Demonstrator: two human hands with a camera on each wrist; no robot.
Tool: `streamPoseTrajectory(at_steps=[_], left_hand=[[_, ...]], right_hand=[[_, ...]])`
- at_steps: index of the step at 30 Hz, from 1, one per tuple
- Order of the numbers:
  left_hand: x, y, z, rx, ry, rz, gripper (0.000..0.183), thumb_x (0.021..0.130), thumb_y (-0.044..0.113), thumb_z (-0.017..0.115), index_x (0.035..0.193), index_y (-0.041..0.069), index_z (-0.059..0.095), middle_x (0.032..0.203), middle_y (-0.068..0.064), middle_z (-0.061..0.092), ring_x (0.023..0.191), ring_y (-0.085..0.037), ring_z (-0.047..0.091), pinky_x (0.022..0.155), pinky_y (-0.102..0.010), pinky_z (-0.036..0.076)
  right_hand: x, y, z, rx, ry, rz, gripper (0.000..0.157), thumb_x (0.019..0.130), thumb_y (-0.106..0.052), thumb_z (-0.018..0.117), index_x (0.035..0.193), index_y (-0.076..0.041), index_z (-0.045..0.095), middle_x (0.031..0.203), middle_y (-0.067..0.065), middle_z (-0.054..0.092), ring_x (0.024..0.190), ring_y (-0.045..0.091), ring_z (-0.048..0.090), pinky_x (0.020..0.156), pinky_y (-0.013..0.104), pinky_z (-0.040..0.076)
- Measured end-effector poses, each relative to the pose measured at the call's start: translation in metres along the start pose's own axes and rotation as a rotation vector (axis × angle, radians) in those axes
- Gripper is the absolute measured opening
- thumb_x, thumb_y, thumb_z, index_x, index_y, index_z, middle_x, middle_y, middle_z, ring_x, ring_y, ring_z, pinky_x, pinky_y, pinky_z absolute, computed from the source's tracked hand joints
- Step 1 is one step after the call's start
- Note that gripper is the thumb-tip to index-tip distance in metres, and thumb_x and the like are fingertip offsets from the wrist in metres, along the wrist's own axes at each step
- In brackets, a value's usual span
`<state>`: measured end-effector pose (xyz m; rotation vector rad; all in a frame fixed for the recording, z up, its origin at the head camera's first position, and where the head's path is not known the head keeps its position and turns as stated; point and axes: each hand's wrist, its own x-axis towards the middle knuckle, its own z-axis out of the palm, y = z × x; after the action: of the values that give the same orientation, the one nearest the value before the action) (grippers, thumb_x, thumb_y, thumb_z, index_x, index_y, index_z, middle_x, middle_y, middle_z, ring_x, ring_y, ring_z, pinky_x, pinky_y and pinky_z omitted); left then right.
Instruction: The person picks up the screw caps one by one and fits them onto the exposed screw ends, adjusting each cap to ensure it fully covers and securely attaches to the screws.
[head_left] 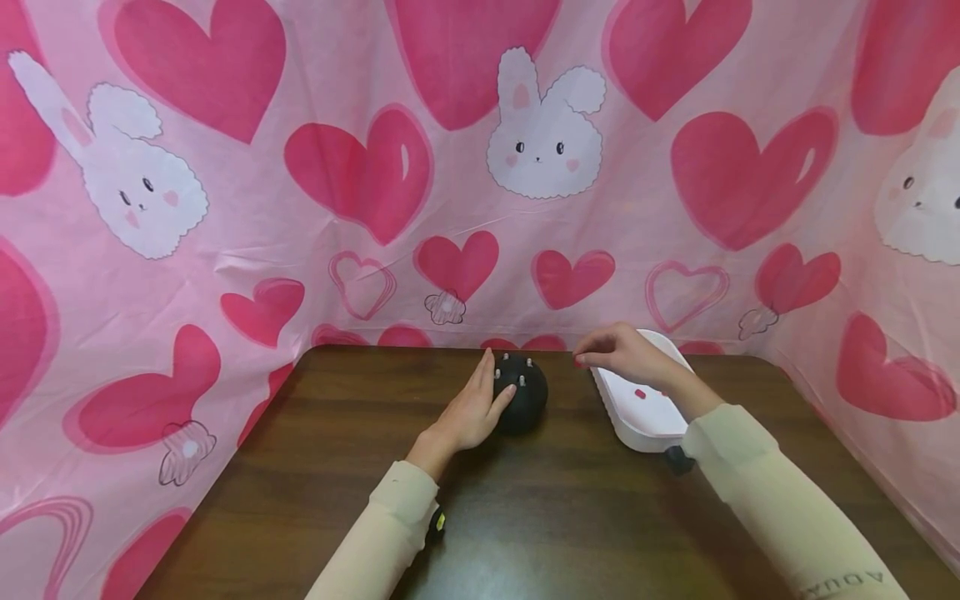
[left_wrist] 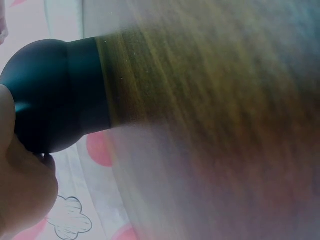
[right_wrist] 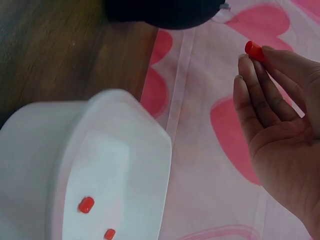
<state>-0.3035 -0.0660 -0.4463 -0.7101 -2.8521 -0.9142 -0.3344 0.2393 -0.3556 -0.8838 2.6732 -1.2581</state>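
A black dome (head_left: 525, 410) with several short pale prongs (head_left: 522, 380) on top stands near the table's back edge. Against its left side rests my left hand (head_left: 471, 412), fingers straight and thumb lying on the dome's near side. The left wrist view shows the dome (left_wrist: 45, 95) on a narrower black base. My right hand (head_left: 626, 354) is above the far left rim of a white container (head_left: 630, 429). Between thumb and fingertips it pinches a small red cylinder (right_wrist: 255, 50), held apart from the dome. Similar red pieces (right_wrist: 86, 204) lie in the container.
The brown wooden table (head_left: 540, 508) ends just behind the dome and container. A pink curtain (head_left: 480, 208) with hearts and rabbits hangs behind and along the sides.
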Motion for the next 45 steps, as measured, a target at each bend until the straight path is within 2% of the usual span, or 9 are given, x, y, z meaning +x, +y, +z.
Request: streamPoseTrajectory(at_steps=[8,14,30,36,41,45], left_hand=[[-0.002,0.004,-0.002,0.000,0.002,-0.008,0.084,0.107,0.055,0.037,0.164,0.005,0.001,0.173,-0.011,0.002,0.158,-0.024,0.010,0.125,-0.043,0.019],[-0.001,0.002,0.000,0.008,0.006,-0.007,0.084,0.107,0.055,0.036,0.164,0.003,0.002,0.173,-0.011,0.001,0.158,-0.023,0.010,0.125,-0.042,0.019],[-0.002,0.002,-0.002,-0.006,-0.019,-0.024,0.086,0.106,0.058,0.036,0.165,0.007,-0.002,0.173,-0.007,-0.001,0.158,-0.021,0.009,0.125,-0.040,0.018],[-0.002,0.002,-0.003,-0.018,-0.022,-0.035,0.087,0.105,0.060,0.035,0.165,0.010,-0.003,0.173,-0.006,0.000,0.158,-0.021,0.009,0.125,-0.041,0.019],[-0.002,0.003,-0.002,-0.024,-0.020,-0.036,0.087,0.106,0.060,0.036,0.165,0.008,-0.001,0.173,-0.006,-0.001,0.158,-0.022,0.009,0.125,-0.043,0.018],[-0.002,0.002,-0.002,-0.025,-0.020,-0.035,0.087,0.106,0.060,0.035,0.165,0.007,-0.001,0.173,-0.006,-0.001,0.158,-0.023,0.009,0.125,-0.043,0.018]], right_hand=[[0.005,-0.009,0.008,0.001,0.008,0.015,0.019,0.095,-0.016,0.075,0.112,-0.010,0.077,0.103,0.005,0.076,0.098,0.028,0.072,0.090,0.033,0.059],[0.007,-0.012,0.014,0.009,0.015,-0.027,0.019,0.095,-0.014,0.074,0.111,-0.007,0.077,0.103,0.008,0.076,0.099,0.031,0.073,0.093,0.038,0.059],[0.020,-0.025,0.027,-0.006,0.067,-0.024,0.016,0.094,-0.017,0.075,0.110,-0.014,0.078,0.104,0.003,0.076,0.098,0.024,0.072,0.093,0.043,0.059],[0.026,-0.029,0.033,-0.010,0.088,-0.059,0.017,0.093,-0.017,0.076,0.110,-0.013,0.079,0.106,0.003,0.077,0.099,0.022,0.072,0.091,0.042,0.059],[0.031,-0.032,0.037,0.016,0.090,-0.085,0.019,0.093,-0.014,0.076,0.112,-0.011,0.078,0.110,0.010,0.077,0.100,0.023,0.073,0.090,0.041,0.060],[0.034,-0.034,0.041,0.010,0.093,-0.092,0.021,0.093,-0.014,0.076,0.113,-0.009,0.078,0.109,0.009,0.077,0.100,0.023,0.073,0.091,0.042,0.059]])
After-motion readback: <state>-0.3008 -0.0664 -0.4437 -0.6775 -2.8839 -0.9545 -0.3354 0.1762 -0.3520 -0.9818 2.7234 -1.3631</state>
